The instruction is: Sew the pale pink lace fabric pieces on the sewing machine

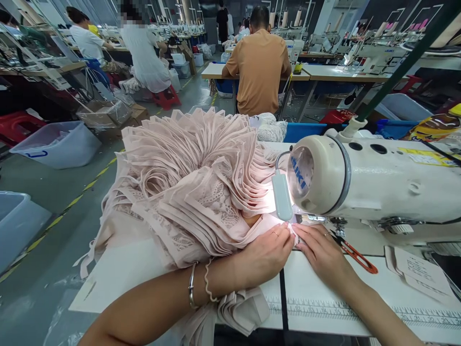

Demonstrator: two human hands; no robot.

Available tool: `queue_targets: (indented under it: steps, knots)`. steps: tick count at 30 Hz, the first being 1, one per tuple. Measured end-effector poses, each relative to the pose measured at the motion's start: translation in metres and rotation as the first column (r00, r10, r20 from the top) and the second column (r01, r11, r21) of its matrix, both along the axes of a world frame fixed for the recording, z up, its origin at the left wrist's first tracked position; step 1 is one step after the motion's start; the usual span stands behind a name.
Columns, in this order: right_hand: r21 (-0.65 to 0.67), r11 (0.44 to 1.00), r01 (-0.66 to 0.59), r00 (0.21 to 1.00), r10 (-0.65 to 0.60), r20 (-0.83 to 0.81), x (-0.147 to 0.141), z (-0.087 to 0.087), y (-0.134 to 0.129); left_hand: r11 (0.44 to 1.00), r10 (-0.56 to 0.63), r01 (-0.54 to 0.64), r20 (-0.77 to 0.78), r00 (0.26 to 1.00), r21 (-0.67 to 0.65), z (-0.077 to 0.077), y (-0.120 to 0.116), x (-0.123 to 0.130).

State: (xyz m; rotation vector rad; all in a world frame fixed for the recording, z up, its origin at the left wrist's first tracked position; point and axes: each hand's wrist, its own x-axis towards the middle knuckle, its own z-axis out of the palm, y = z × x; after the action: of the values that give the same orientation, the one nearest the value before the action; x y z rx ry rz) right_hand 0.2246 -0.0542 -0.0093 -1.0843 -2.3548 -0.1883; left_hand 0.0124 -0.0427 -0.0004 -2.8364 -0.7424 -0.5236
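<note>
A large fanned pile of pale pink fabric pieces with lace (pixel 194 192) covers the left of the white table. My left hand (pixel 272 247) pinches the edge of a pink piece just below the small grey lamp (pixel 282 197). Close beside it, my right hand (pixel 319 247) has its fingers pressed on the same pink fabric (pixel 293 233), near the needle area of the white sewing machine (pixel 378 178). The fingertips of both hands nearly touch. More folded fabric (pixel 243 310) hangs at the table's front edge, below my left forearm.
Orange-handled scissors (pixel 360 257) and paper labels (pixel 419 271) lie right of my right hand. A printed ruler (pixel 324 310) runs along the front edge. Plastic bins (pixel 59 144) stand on the floor at left. People sit at machines ahead, one in a brown shirt (pixel 261 72).
</note>
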Motion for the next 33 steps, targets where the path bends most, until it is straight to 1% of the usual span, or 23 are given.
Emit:
queue_targets:
  steps: [2, 4, 6, 7, 8, 9, 10, 13, 16, 18, 20, 22, 24, 28, 33]
  knots:
    - [0.037, 0.999, -0.006, 0.998, 0.004, 0.06, -0.006, 0.002, 0.0, 0.998, -0.009, 0.01, 0.018, 1.0, -0.055, 0.001, 0.001, 0.0]
    - [0.046, 0.999, 0.009, 0.994, -0.014, 0.108, -0.009, 0.005, 0.001, 0.986, 0.009, -0.002, 0.041, 0.999, -0.168, 0.003, 0.003, -0.002]
    - [0.061, 0.997, 0.049, 0.985, -0.058, 0.161, -0.011, 0.008, 0.002, 0.964, 0.104, -0.087, 0.052, 0.993, -0.25, 0.004, 0.004, -0.003]
    - [0.084, 0.994, 0.075, 0.978, -0.09, 0.19, -0.012, 0.009, 0.002, 0.955, 0.161, -0.146, 0.039, 0.986, -0.257, 0.005, 0.005, -0.003]
    - [0.113, 0.988, 0.101, 0.968, -0.124, 0.218, -0.013, 0.009, 0.003, 0.951, 0.204, -0.193, 0.02, 0.979, -0.242, 0.004, 0.005, -0.003]
    - [0.146, 0.982, 0.121, 0.958, -0.154, 0.243, -0.014, 0.01, 0.004, 0.952, 0.221, -0.216, -0.001, 0.975, -0.215, 0.003, 0.006, -0.002]
    - [0.174, 0.977, 0.127, 0.948, -0.171, 0.267, -0.014, 0.01, 0.004, 0.96, 0.207, -0.207, -0.019, 0.978, -0.187, 0.002, 0.006, -0.001]
    - [0.206, 0.975, 0.077, 0.937, -0.142, 0.321, -0.014, 0.011, 0.005, 0.988, 0.089, -0.09, -0.018, 0.996, -0.124, -0.003, 0.004, 0.005]
    - [0.222, 0.974, 0.051, 0.937, -0.124, 0.327, -0.013, 0.01, 0.006, 0.998, 0.049, -0.048, 0.024, 0.998, -0.047, -0.007, 0.002, 0.011]
    - [0.214, 0.974, 0.078, 0.934, -0.147, 0.324, -0.011, 0.007, 0.007, 0.999, 0.043, -0.043, 0.019, 0.999, 0.024, -0.007, 0.0, 0.012]
    - [0.182, 0.977, 0.108, 0.929, -0.165, 0.331, -0.008, 0.004, 0.009, 0.994, 0.051, -0.048, -0.025, 0.998, 0.102, -0.007, -0.001, 0.012]
    - [0.143, 0.979, 0.142, 0.923, -0.183, 0.337, -0.007, 0.001, 0.01, 0.987, 0.07, -0.058, -0.078, 0.994, 0.151, -0.008, -0.001, 0.012]
    - [0.104, 0.978, 0.18, 0.917, -0.205, 0.341, -0.006, -0.003, 0.01, 0.984, 0.082, -0.066, -0.097, 0.992, 0.165, -0.01, -0.001, 0.012]
    - [0.037, 0.966, 0.256, 0.902, -0.252, 0.352, -0.008, -0.007, 0.009, 0.983, 0.103, -0.09, -0.074, 0.992, 0.157, -0.016, 0.002, 0.014]
    - [0.017, 0.962, 0.274, 0.897, -0.262, 0.355, -0.009, -0.011, 0.01, 0.99, 0.087, -0.08, -0.065, 0.994, 0.113, -0.018, 0.005, 0.013]
